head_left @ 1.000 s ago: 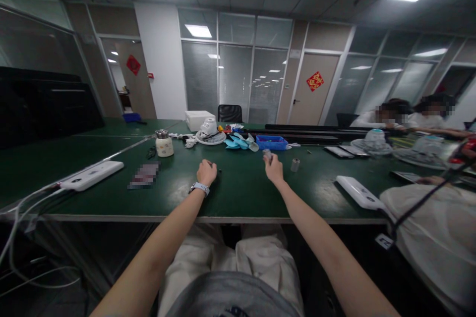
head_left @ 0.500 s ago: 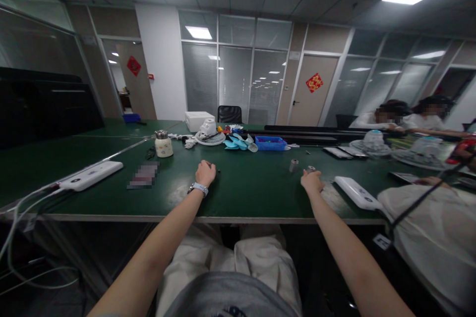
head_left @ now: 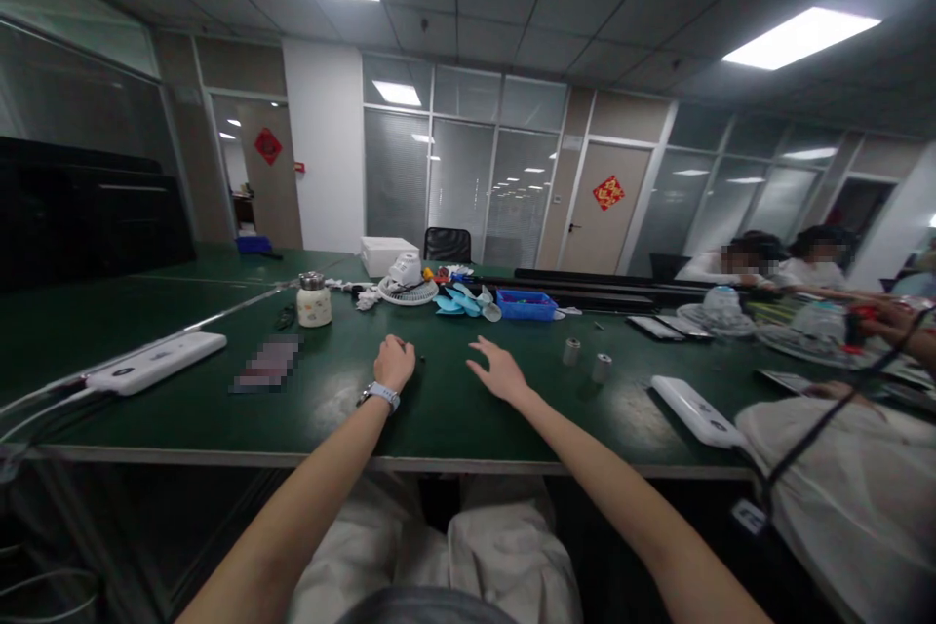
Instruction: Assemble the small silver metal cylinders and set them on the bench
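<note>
My left hand, with a watch on its wrist, rests low over the green table with its fingers curled in. Whatever it may hold is hidden. A tiny dark piece lies just right of its fingers. To the right, my right hand reaches toward the left with fingers spread and nothing in them. Two small silver metal cylinders, one farther back and one nearer, stand upright on the table beyond my right hand's wrist, apart from it.
Farther back are light-blue fan blades, a round white fan grille, a blue bin and a white box. A cream bottle and white power banks, left and right, flank my hands. Other people sit at right.
My right hand has let go of a silver cylinder, which now stands beside the other one, and has moved left with its fingers spreading. My left hand keeps its place. The view has tilted up slightly.
</note>
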Demonstrator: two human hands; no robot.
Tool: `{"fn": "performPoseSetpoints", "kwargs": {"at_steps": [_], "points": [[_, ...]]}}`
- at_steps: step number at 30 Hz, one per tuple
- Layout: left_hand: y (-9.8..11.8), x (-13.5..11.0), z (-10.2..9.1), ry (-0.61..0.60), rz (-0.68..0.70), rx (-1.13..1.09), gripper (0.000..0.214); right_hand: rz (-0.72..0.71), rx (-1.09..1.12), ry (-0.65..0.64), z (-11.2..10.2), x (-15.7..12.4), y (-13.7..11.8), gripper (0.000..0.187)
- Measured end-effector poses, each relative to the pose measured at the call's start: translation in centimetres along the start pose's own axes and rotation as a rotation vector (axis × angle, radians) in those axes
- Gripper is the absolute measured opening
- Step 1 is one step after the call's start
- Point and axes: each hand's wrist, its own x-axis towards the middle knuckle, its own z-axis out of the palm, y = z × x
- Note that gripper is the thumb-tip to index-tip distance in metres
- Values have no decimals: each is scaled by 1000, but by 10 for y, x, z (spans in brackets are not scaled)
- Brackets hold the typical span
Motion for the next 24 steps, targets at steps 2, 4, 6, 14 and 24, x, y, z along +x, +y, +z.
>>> {"fn": "performPoseSetpoints", "kwargs": {"at_steps": [2,4,6,14,24], "points": [[0,0,-1,9,-11,-14,26,9,86,-109,32,21,-23,49],[0,0,-2,6,-18,-10,25,25,137,-146,55,37,-41,50],[0,0,-2,-12,-6,7,26,26,141,-162,69,48,-54,47],[4,-1,-2,-6,-18,4,25,30,48,-222,75,56,-71,32],[5,-2,-3,-29,-16,12,25,107,17,197,-12,24,1,25]]}}
